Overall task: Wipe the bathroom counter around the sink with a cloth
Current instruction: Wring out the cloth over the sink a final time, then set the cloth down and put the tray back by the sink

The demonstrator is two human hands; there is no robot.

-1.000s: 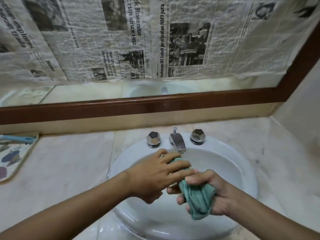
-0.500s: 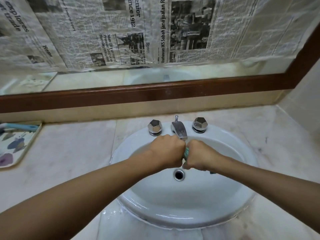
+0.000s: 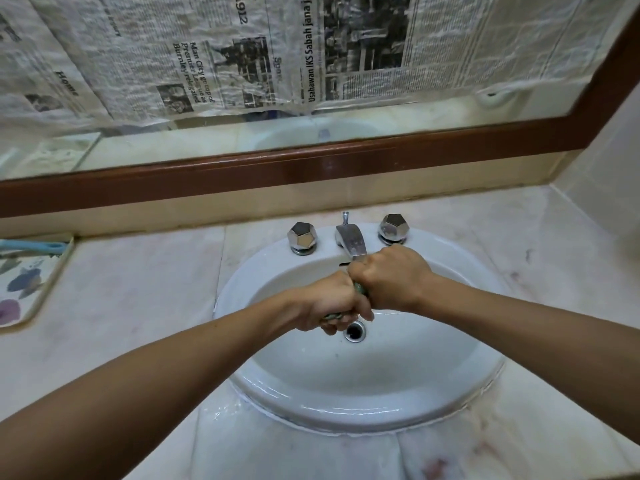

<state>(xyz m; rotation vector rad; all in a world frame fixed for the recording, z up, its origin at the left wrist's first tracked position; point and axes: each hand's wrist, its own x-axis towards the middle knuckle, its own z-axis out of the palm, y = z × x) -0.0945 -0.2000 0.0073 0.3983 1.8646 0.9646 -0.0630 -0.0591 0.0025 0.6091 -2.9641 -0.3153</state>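
Both hands are working over the basin of the white oval sink [image 3: 363,403], fists side by side and touching. The left hand [image 3: 329,303] is curling its fingers tight around one end of a green cloth [image 3: 362,290]; the right hand [image 3: 391,277] is clenching the other end, knuckles up, just below the chrome spout [image 3: 351,242]. Only slivers of cloth are showing: a strip between the two fists and a bit under the left palm, directly above the drain [image 3: 355,331]. Fists are sitting at opposed angles, which reads as wringing, though no water is visibly running off. The two faceted chrome taps [image 3: 303,237] are standing untouched on either side of the spout. Progress, as a judgement: this is looking like preparation only, with the wiping itself not yet begun. The marble counter [image 3: 138,306] around the sink is showing reddish-brown smudges at front right and along the right side, and a wet film is lying at the sink's front-left rim. A floral tray [image 3: 38,289] holding a blue-handled item is sitting at the far left, well apart from the sink, and the area under it may need attention too. Remaining work appears to be all of the counter: left, right, front edge and the strip behind the taps.
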